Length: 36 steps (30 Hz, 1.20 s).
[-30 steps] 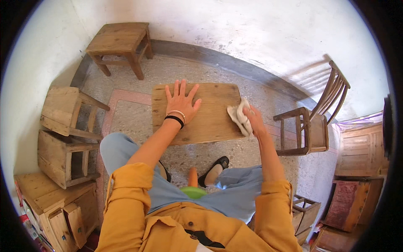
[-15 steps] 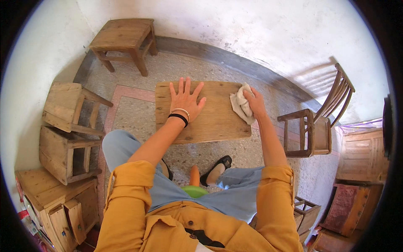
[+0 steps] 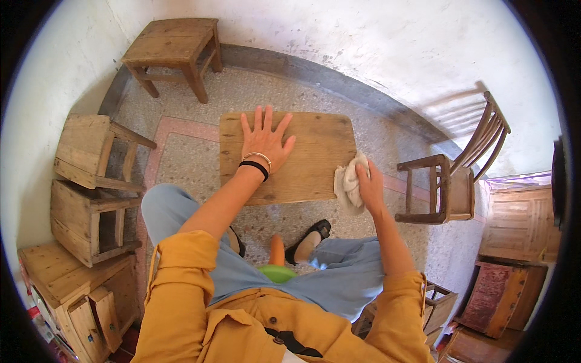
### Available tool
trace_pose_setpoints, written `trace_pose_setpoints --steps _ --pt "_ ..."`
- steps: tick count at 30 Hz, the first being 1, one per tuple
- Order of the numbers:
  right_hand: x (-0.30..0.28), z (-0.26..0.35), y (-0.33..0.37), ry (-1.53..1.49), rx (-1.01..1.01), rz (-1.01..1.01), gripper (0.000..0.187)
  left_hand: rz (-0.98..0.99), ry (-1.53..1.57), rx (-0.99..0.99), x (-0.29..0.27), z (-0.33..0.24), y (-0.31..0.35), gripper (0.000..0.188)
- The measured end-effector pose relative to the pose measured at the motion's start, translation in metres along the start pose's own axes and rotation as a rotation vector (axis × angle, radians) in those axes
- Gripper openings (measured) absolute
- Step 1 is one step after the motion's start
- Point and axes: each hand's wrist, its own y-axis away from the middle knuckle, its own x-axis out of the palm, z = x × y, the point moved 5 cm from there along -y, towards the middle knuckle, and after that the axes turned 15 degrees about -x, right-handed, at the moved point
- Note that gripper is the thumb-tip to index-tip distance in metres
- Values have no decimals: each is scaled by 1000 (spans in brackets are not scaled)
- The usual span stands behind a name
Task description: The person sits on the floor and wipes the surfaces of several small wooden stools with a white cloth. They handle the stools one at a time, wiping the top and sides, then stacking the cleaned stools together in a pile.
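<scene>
A worn wooden stool top (image 3: 315, 145) with rounded corners lies in front of my knees. Flat on its left part rests my left hand (image 3: 265, 142), fingers spread, a pale bangle and a black band round the wrist. At the near right corner, my right hand (image 3: 371, 184) grips a crumpled whitish cloth (image 3: 349, 184). The cloth touches the right edge of the wood and hangs partly below it. My right fingertips are partly hidden by its folds. The stool's legs do not show beneath the top.
A wooden stool (image 3: 172, 45) stands by the far wall. Two more stools (image 3: 85, 145) lie tipped at the left, above a wooden cabinet (image 3: 66, 272). A slat-backed chair (image 3: 460, 193) stands at the right. Behind it are wooden furniture pieces (image 3: 514, 224). Speckled floor (image 3: 187, 163) lies between them.
My right hand has moved the cloth nearer to me along the right edge, to the near corner. My left hand stays flat on the wood. The whole view has shifted slightly.
</scene>
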Motion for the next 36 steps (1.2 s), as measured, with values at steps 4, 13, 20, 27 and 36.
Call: trace_pose_setpoints --steps 4,13,20,27,36 --pt "12 -9 -64 300 -100 -2 40 -9 1 11 0 -3 -1 54" --pt "15 -3 -45 287 -131 0 46 0 -3 3 -4 2 -1 53" --pt "-16 14 31 452 -36 165 46 -13 -11 16 -4 -1 0 54" --pt "6 62 -8 432 -421 -42 42 -21 4 21 -1 -1 0 54" --pt "58 53 -49 657 -449 16 40 -16 -5 15 -2 -3 2 53"
